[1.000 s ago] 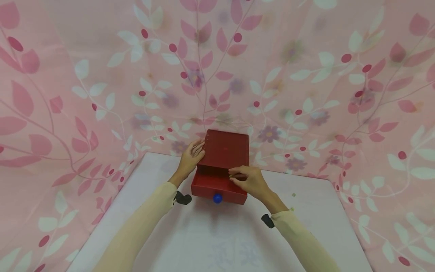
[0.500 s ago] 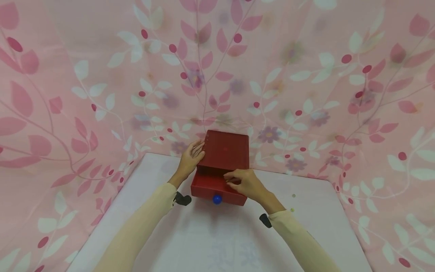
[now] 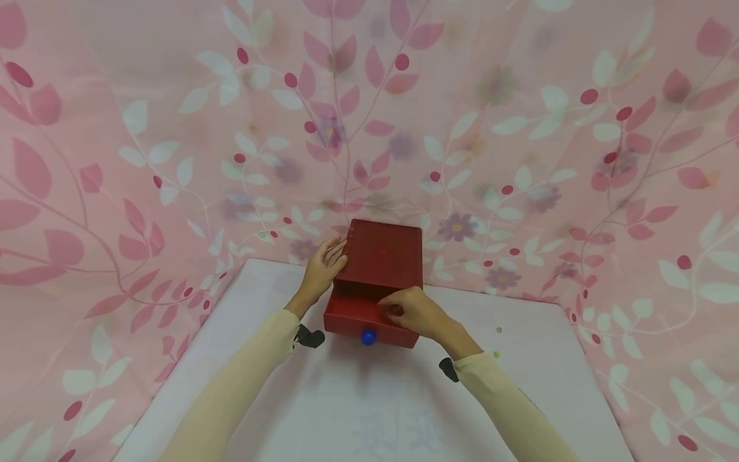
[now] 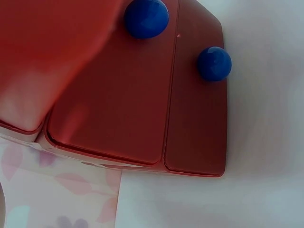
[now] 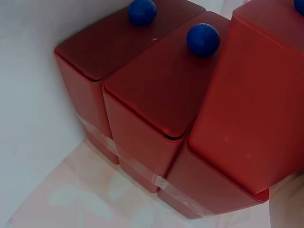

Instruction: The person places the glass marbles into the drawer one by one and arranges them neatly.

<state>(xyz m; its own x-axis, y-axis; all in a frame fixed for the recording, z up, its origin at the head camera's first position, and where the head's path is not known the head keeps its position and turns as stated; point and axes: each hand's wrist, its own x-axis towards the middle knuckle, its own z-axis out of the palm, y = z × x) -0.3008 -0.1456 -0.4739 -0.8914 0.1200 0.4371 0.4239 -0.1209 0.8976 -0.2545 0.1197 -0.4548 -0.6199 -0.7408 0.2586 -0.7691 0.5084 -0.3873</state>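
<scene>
A red drawer cabinet (image 3: 383, 253) stands at the back of the white table. Its top drawer (image 3: 346, 322), with a blue knob (image 3: 368, 337), is pulled out. My left hand (image 3: 322, 266) rests against the cabinet's left side, fingers extended and thumb near the top front corner. My right hand (image 3: 420, 314) is over the right part of the drawer, fingers bent down into it; I cannot tell whether they hold anything. Both wrist views show two lower drawers pushed in, the middle one (image 4: 114, 104) and the bottom one (image 5: 114, 47).
Two small yellow-green pieces, a farther one (image 3: 499, 330) and a nearer one (image 3: 496, 354), lie on the table (image 3: 554, 385) to the right. A pink floral curtain (image 3: 519, 160) hangs close behind the cabinet. Clear tape (image 5: 135, 166) runs across the drawer stack.
My right hand has moved left and lower into the drawer. The small yellowish piece at its fingertips a second ago is out of sight now. My left hand stays in place.
</scene>
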